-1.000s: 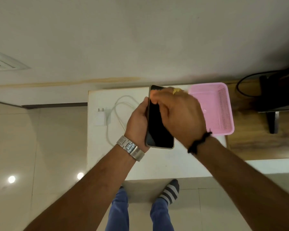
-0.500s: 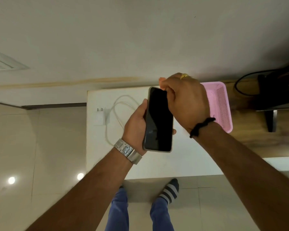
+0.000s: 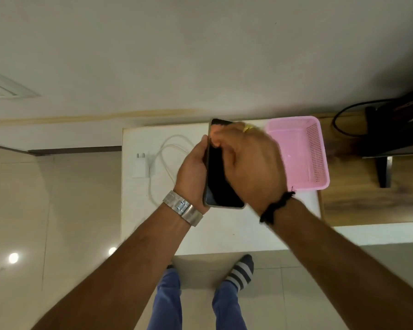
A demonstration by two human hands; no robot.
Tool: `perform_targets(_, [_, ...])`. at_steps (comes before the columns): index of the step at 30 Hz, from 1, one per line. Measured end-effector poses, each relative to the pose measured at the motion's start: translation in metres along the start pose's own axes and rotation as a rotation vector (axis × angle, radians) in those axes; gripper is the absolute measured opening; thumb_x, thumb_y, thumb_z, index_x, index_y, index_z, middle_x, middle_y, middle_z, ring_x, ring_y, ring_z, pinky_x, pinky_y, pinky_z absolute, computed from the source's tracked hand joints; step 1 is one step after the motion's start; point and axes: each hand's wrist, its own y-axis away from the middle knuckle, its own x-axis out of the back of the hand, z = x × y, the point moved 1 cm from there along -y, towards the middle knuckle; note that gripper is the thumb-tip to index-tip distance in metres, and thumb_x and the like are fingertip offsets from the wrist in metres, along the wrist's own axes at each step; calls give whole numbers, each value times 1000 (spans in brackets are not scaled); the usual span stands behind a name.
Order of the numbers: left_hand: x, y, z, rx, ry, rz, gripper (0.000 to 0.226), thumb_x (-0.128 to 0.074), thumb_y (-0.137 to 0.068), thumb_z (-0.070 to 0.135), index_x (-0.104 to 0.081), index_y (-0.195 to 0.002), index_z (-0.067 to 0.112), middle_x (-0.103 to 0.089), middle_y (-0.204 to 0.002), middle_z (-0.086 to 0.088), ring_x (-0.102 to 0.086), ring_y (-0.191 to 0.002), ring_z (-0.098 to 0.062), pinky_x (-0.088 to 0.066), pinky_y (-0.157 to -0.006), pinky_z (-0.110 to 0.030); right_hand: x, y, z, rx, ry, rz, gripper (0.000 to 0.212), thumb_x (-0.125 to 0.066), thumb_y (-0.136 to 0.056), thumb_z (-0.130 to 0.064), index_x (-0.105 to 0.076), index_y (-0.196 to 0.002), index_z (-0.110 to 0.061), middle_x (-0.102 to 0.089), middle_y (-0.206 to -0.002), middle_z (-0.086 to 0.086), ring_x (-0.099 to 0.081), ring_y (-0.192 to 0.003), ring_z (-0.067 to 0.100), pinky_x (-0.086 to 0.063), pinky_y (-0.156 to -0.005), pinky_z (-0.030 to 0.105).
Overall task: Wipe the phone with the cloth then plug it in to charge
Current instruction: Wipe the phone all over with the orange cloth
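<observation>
Head view, one moment. Left hand (image 3: 193, 172): fingers curled round the left edge of the phone (image 3: 221, 177), holding it above the white surface (image 3: 224, 232), dark screen up. Right hand (image 3: 250, 163): lies across the upper screen, motion-blurred, fingers bent down onto the glass near the top edge; half a second earlier it sat past the phone's top end, and it has since come back down over the screen. Cloth: hidden under the right hand, cannot tell if pinched. Phone: tilt little changed from before.

Charger plug (image 3: 141, 166): white, flat near the surface's left edge, unmoved. Cable (image 3: 169, 151): white, looped between plug and left hand, partly covered by that hand. Basket (image 3: 317, 151): pink, perforated, at the surface's far right corner, its left side screened by the right hand. Wall socket (image 3: 0, 88): on the wall, far left.
</observation>
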Motion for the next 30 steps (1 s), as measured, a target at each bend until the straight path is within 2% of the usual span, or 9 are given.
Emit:
perform_targets(4, [11,-2,17,-66,-69,39,53,-47,-102,57,-73,-109,12,-73,-99,-11,-71,-88,-26,-57,-85,-38,-9,58,-16,171,-64,-193,22,-73,-87,-10,-73,-109,-10,-75,-105,10,-73,-91,27,-62,-85,41])
perform_targets(8, [5,3,2,40,61,-26,56,-41,-104,56,-71,-126,14,-71,-119,-13,-70,-103,-29,-55,-97,-41,1,11,20,89,37,-69,29,-53,-94,-13,-74,-115,-16,-73,-120,5,-69,-105,30,-57,-89,43])
perform_targets(11, [-1,1,4,-5,18,-8,56,-42,-105,56,-69,-130,14,-71,-126,-15,-69,-114,-32,-52,-104,-43,-3,-7,19,13,19,38,26,-50,-93,-11,-74,-104,-14,-74,-112,6,-68,-99,29,-54,-84,40])
perform_targets(13, [-1,-2,12,-52,-54,61,60,-45,-103,57,-63,-139,12,-70,-128,-17,-67,-118,-35,-46,-111,-46,-14,19,3,78,-2,-19,21,-53,-93,-13,-73,-99,-13,-74,-102,8,-68,-89,28,-57,-78,41])
perform_targets(15, [4,-4,16,-111,-116,134,59,-47,-102,57,-65,-135,11,-71,-113,-15,-70,-99,-31,-52,-99,-45,-19,54,-9,176,-58,-123,16,-69,-88,-6,-74,-103,-9,-75,-101,13,-72,-87,31,-62,-80,45])
perform_targets(17, [3,-1,15,-83,-117,156,62,-45,-101,60,-64,-135,11,-67,-116,-16,-66,-99,-31,-50,-100,-46,-16,57,4,240,-51,-136,24,-69,-88,-5,-74,-111,-9,-76,-109,12,-74,-95,32,-61,-86,45])
perform_targets(20, [-6,0,8,-24,-33,120,67,-40,-103,60,-52,-149,12,-55,-135,-17,-51,-122,-34,-33,-118,-47,-5,17,30,101,51,-23,29,-50,-94,-12,-74,-111,-16,-74,-118,5,-70,-100,31,-60,-82,42])
perform_targets(24, [-4,-11,13,-66,-21,98,70,-44,-102,59,-48,-153,11,-54,-136,-18,-50,-121,-36,-30,-122,-54,-9,21,27,30,54,-13,21,-55,-96,-10,-74,-105,-14,-75,-110,6,-70,-95,29,-58,-80,39])
perform_targets(30, [4,-16,6,-71,-62,154,65,-52,-100,58,-58,-139,7,-64,-122,-20,-65,-101,-41,-55,-95,-65,-33,71,-1,63,-114,-72,25,-80,-83,-13,-76,-107,-10,-78,-100,9,-76,-84,26,-63,-82,40])
